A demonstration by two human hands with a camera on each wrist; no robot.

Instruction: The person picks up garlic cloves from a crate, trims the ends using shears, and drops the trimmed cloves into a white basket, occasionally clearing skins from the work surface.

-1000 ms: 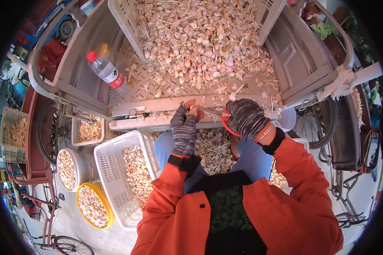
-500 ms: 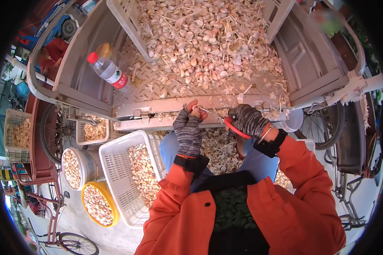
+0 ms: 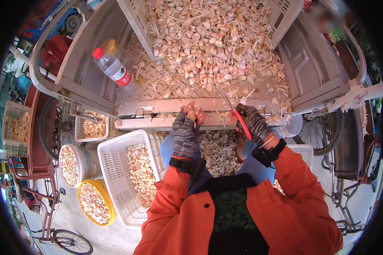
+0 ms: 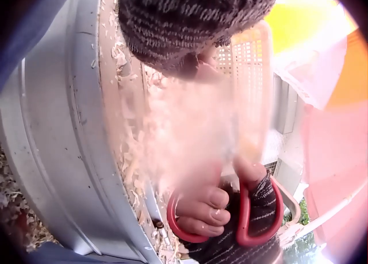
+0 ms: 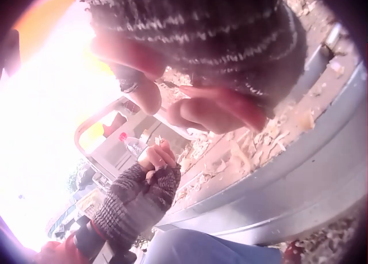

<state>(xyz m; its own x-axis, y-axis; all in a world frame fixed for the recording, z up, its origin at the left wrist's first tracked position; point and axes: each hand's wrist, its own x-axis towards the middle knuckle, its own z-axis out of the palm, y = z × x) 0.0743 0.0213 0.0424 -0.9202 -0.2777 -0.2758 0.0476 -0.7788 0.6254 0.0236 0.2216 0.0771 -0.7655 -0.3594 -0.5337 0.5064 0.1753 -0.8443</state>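
Note:
In the head view my left hand (image 3: 186, 136), in a grey knit fingerless glove, curls its fingers round a small piece of garlic (image 3: 193, 114) at the truck bed's front edge. To its right, my gloved right hand (image 3: 252, 122) grips scissors with red handles (image 3: 242, 124). Their metal blades (image 3: 227, 98) point away from me, over the bed and apart from the garlic. Fingers pass through the red loops (image 4: 257, 235) in the left wrist view, where the middle is blurred. The right wrist view shows the left hand (image 5: 141, 195) with bent fingertips together.
A large heap of garlic (image 3: 212, 46) covers the metal bed behind my hands. A red-capped bottle (image 3: 115, 70) lies at the left. Below stand a white basket (image 3: 110, 165), a yellow bucket (image 3: 111, 208) and a white bucket (image 3: 89, 163), all holding garlic.
The scissors have swung from pointing left at the left hand to pointing away from me. The left hand's fingers have curled further in round the garlic.

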